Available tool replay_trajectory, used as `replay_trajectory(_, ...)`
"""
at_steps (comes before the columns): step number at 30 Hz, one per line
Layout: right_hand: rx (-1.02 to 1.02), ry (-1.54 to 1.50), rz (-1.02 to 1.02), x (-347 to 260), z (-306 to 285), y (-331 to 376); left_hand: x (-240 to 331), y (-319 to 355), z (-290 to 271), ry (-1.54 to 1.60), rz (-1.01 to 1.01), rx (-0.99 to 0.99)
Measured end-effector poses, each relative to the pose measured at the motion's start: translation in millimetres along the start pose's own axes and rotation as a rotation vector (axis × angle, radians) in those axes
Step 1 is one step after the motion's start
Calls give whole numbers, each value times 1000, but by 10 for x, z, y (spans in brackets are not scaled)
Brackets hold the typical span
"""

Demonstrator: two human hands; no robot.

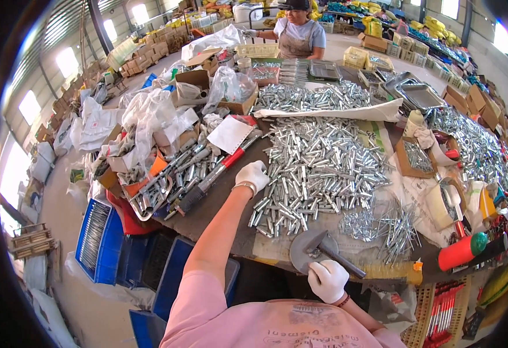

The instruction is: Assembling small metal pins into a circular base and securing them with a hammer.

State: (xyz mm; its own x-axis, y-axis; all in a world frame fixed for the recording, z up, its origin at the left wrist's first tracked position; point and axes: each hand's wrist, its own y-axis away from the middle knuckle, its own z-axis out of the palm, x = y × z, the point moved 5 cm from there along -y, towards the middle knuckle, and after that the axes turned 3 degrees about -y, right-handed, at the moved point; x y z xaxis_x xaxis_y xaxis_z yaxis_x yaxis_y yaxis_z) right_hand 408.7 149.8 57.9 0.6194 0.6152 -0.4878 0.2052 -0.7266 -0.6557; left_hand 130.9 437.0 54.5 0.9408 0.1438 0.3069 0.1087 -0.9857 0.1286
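Observation:
My left hand (252, 177), in a white glove, rests at the left edge of a wide heap of short silver metal tubes (323, 168). Its fingers are curled, and anything in them is hidden. Low in the middle, my right hand (328, 281), also gloved, is closed beside a hammer (342, 258); what it may hold does not show. The hammer lies across a round grey metal plate (305, 250) at the table's near edge. Small silver parts (358, 225) and a bunch of thin metal rods or nails (399, 232) lie right of the plate.
Left on the table are plastic bags, boxes and a long red-and-silver tool (225, 169). Blue crates (98, 240) stand below. A red cylinder with a green end (462, 252) and a small parts box (414, 158) are at right. A co-worker (301, 32) stands across the table.

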Motion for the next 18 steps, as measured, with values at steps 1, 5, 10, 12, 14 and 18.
replay_trajectory(1, 16, 5, -7, -5, -4, 4, -35, -32, 6, 89, -10, 24)
replay_trajectory(5, 17, 12, -9, -22, -9, 27, -118, -192, 94, 238, -46, 23)
replay_trajectory(10, 34, 40, -11, -64, -19, 22, 21, -133, 46, 100, -27, -17)
replay_trajectory(12, 23, 51, 7, -80, -30, 28, -54, -155, 83, 239, -49, -64)
replay_trajectory(14, 36, 36, -22, -112, -37, 30, -60, -156, 127, 175, -15, -9)
replay_trajectory(18, 30, 40, -18, -59, -12, 25, -49, -154, 161, 135, 50, 115)
